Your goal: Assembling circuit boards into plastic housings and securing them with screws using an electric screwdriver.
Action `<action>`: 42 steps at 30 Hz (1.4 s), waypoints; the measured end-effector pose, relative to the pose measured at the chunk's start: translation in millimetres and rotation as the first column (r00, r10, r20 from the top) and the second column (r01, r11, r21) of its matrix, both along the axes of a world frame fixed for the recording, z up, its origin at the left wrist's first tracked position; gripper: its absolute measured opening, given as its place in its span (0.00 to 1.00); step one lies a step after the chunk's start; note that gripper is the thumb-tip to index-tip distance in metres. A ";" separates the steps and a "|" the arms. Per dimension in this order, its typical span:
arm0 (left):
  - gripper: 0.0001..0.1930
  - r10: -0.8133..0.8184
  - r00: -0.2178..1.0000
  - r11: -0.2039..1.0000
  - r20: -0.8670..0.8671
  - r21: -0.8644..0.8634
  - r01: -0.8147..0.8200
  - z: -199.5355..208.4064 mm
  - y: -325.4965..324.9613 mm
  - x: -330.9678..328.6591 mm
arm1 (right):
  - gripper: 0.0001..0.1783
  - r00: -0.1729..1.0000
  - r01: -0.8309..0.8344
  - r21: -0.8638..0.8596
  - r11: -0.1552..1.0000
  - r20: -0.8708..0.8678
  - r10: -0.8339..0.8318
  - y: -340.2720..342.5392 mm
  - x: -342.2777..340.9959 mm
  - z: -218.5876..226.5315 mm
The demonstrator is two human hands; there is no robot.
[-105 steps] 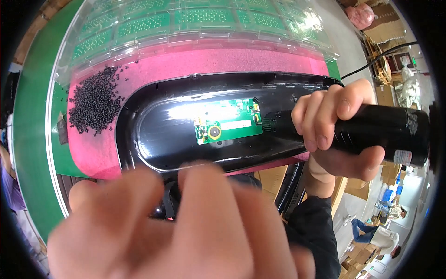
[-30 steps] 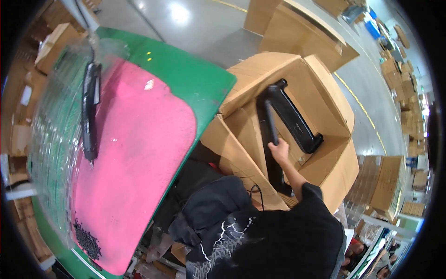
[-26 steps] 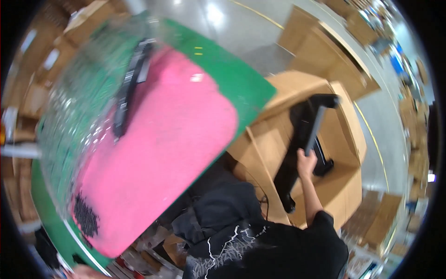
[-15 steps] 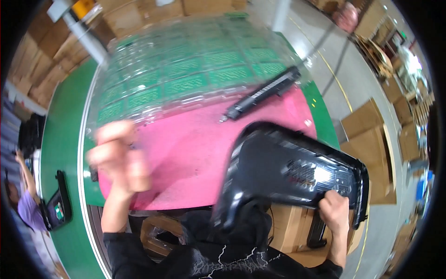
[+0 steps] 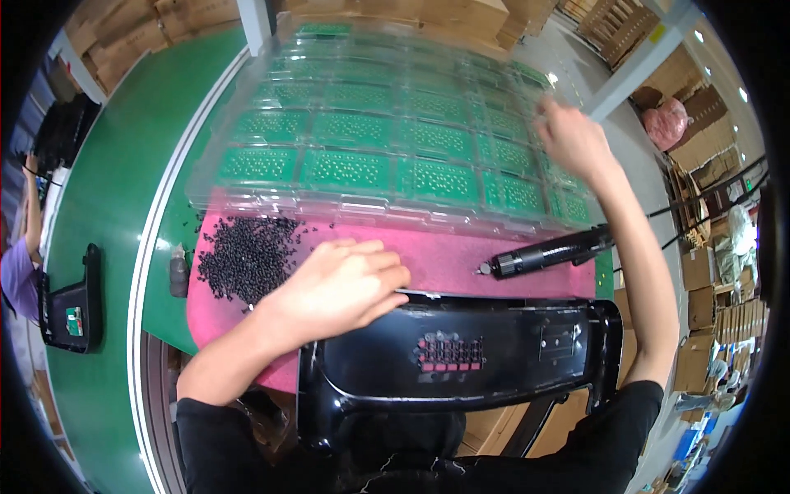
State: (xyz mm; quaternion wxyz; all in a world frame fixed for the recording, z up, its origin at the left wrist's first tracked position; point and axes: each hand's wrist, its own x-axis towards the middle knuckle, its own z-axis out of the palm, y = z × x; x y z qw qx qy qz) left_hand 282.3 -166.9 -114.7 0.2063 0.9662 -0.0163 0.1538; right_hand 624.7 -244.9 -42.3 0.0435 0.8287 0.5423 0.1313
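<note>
A black plastic housing (image 5: 378,358) lies across the near edge of the pink mat (image 5: 436,251), hollow side up, with a small slotted grid in its floor. My left hand (image 5: 350,284) is closed over its far left edge, thumb and fingers at the rim. Farther out, my right hand (image 5: 572,140) is at the right side of a clear plastic tray (image 5: 362,206) of green circuit boards. Its fingers are curled, and what they hold, if anything, is hidden. Under my right forearm lies a black electric screwdriver (image 5: 547,251), its tip pointing left.
Small black pieces (image 5: 247,255) are heaped on the mat's left part, beside a small dark tool (image 5: 178,272). On the green bench at left, a person in a purple sleeve (image 5: 20,276) is near another black housing (image 5: 74,305). Cardboard boxes stand around.
The housing has been turned level and set down at the mat's near edge. My right hand has left it and moved out to the tray; my left hand has come onto its rim.
</note>
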 end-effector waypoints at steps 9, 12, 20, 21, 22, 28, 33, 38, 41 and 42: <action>0.08 0.006 1.000 1.000 0.003 0.025 -0.006 -9.1 -3.7 5.4 | 0.25 0.902 0.400 -0.215 0.891 0.267 -0.340 75.3 160.6 -69.9; 0.08 0.001 1.000 1.000 -0.019 0.013 -0.001 -9.6 -3.3 4.5 | 0.28 0.927 0.366 -0.269 0.891 0.183 -0.326 89.2 178.8 -71.6; 0.09 0.005 0.999 0.999 -0.037 -0.051 -0.006 -9.8 -7.2 5.3 | 0.31 0.955 0.230 -0.150 0.962 0.224 -0.193 75.2 179.8 -76.1; 0.09 -0.001 0.999 0.999 -0.045 -0.046 -0.001 -9.1 -8.0 5.2 | 0.29 0.942 0.125 -0.032 0.992 0.318 -0.109 70.0 180.3 -70.6; 0.09 -0.009 0.999 0.999 -0.042 -0.043 0.007 -9.5 -7.6 5.3 | 0.27 0.907 0.009 0.073 0.997 0.418 -0.039 62.9 180.7 -66.0; 0.13 0.028 0.995 0.995 0.093 -0.098 -0.019 -0.8 -9.5 1.4 | 0.14 0.926 -0.372 0.444 0.815 0.120 0.358 19.0 45.1 -3.1; 0.25 0.148 0.874 0.989 0.463 -0.052 -0.140 14.2 -7.3 4.8 | 0.13 0.695 -0.328 0.487 0.809 -0.455 0.556 -54.1 -101.1 21.2; 0.34 0.065 0.839 0.992 0.541 0.056 -0.113 22.3 -12.0 3.5 | 0.16 0.513 -0.363 0.511 0.780 -0.589 0.624 -101.5 -166.1 28.0; 0.33 -0.027 0.800 0.991 0.599 0.121 -0.058 23.8 -17.1 -1.7 | 0.21 0.414 -0.271 0.577 0.771 -0.653 0.634 -120.4 -167.4 16.4; 0.32 -0.063 0.781 0.986 0.621 0.161 -0.049 23.0 -16.7 -0.5 | 0.21 0.456 -0.324 0.573 0.753 -0.603 0.654 -125.7 -167.6 17.6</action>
